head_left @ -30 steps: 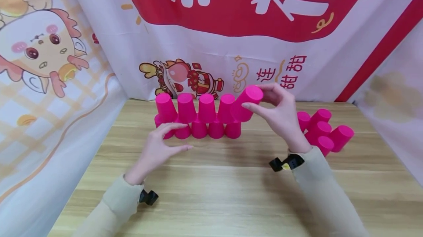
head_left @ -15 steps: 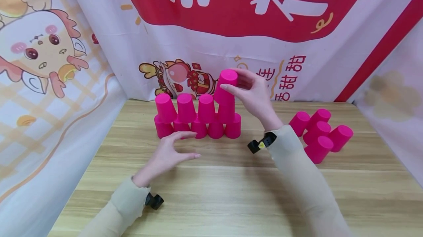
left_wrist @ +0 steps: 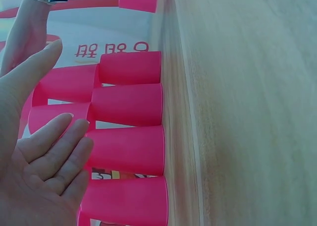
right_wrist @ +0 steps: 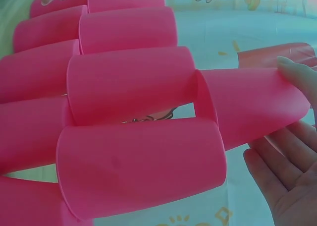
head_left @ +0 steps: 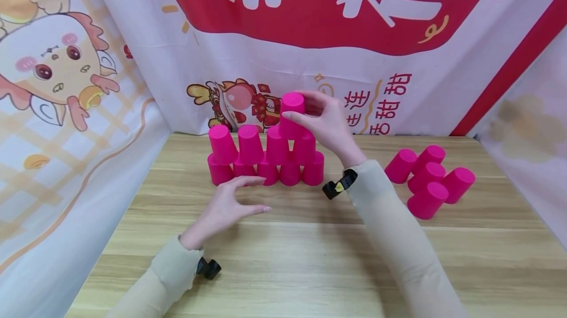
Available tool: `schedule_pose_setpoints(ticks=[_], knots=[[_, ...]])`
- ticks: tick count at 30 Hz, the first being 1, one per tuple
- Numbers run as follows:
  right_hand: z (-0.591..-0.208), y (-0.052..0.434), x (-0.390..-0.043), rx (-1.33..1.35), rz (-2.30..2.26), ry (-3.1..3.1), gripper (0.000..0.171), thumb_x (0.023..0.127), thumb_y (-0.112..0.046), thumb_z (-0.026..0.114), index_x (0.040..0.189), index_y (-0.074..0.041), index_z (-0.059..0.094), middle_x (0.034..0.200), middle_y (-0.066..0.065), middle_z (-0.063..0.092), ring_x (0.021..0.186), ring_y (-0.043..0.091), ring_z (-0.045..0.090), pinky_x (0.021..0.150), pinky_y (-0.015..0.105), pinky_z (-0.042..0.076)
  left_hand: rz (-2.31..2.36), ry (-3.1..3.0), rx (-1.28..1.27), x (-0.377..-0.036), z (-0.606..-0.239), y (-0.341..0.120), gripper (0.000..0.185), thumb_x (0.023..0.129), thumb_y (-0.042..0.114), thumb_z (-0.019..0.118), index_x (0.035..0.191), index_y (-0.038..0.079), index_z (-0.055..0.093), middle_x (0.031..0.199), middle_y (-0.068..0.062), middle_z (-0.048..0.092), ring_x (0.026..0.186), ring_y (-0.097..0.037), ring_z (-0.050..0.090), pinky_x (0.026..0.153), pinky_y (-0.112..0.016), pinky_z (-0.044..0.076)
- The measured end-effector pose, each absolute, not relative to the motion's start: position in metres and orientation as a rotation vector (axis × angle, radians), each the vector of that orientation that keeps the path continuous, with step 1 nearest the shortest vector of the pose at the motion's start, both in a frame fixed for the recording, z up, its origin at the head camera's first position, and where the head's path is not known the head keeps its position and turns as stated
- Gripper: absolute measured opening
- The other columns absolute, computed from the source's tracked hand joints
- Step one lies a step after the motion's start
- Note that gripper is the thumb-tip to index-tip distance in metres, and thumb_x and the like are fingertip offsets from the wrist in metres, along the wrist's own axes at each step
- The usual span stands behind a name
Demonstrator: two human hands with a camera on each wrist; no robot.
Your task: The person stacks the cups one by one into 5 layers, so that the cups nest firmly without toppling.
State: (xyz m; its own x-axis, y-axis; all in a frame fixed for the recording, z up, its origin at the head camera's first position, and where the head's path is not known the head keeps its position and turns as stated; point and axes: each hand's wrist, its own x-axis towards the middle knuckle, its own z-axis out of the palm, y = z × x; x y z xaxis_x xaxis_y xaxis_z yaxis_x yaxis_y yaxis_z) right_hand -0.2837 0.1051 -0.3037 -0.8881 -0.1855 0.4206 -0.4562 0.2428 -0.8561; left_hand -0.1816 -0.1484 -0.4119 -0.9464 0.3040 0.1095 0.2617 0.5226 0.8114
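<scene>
Right hand: the right hand (head_left: 325,121) is seen clamped on a pink cup (head_left: 292,113), fingers and thumb curled round its upturned base; a second ago that cup was held tilted beside the right end of the stack, and it has since been carried up and turned upright.
Held cup: it is now set mouth down on the two rightmost second-row cups of the cup stack (head_left: 266,158), so a third tier is judged to be just begun, though the grip has not been let go.
Left hand: the left hand (head_left: 228,205) is kept just in front of the stack, fingers spread apart and holding nothing, hardly moved.
Spare cups: a cluster of loose cups (head_left: 427,180) lies well right of the stack, unchanged.
Surface: a pale wood table (head_left: 310,259) bears the stack.
Room: printed cloth banners (head_left: 310,27) hang behind and to both sides of the stack.
</scene>
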Motion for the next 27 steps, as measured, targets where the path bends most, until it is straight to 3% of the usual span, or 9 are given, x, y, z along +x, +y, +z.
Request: schedule_pose_setpoints(ticks=[6,17,24,27], knots=[[-0.304,0.102,-0.284,0.611,1.672,-2.312,0.059,0.071,-0.045,0.079,0.124,-0.027,0.058,0.111,-0.007,0.063,0.098,0.011,0.06,0.081,0.029,0.051,1.387,2.702,0.527,-0.183,-0.41,-0.146,0.066,0.068,0.05,0.08,0.126,0.029,0.057,0.122,0.017,0.053,0.117,-0.013,0.048,0.094,-0.054,0.039],[-0.31,0.122,-0.273,0.611,1.569,-2.34,0.07,0.069,-0.051,0.078,0.131,-0.028,0.052,0.123,-0.009,0.056,0.11,0.008,0.053,0.091,0.029,0.045,1.406,2.698,0.642,-0.184,-0.406,-0.13,0.061,0.067,0.05,0.08,0.122,0.035,0.058,0.12,0.016,0.056,0.112,-0.007,0.049,0.092,-0.051,0.042],[-0.297,0.147,-0.236,0.583,1.574,-2.345,0.062,0.077,-0.027,0.078,0.132,-0.014,0.053,0.127,0.006,0.056,0.115,0.019,0.053,0.096,0.034,0.042,1.401,2.666,0.725,-0.188,-0.407,-0.113,0.061,0.068,0.051,0.079,0.123,0.036,0.058,0.121,0.02,0.053,0.114,-0.008,0.048,0.091,-0.053,0.041],[-0.299,0.161,-0.225,0.527,1.53,-2.369,0.061,0.077,-0.026,0.078,0.132,-0.013,0.053,0.128,0.006,0.056,0.117,0.02,0.052,0.096,0.035,0.041,1.401,2.629,0.768,-0.189,-0.408,-0.106,0.064,0.068,0.054,0.077,0.125,0.033,0.057,0.122,0.02,0.053,0.114,-0.005,0.047,0.092,-0.052,0.041]])
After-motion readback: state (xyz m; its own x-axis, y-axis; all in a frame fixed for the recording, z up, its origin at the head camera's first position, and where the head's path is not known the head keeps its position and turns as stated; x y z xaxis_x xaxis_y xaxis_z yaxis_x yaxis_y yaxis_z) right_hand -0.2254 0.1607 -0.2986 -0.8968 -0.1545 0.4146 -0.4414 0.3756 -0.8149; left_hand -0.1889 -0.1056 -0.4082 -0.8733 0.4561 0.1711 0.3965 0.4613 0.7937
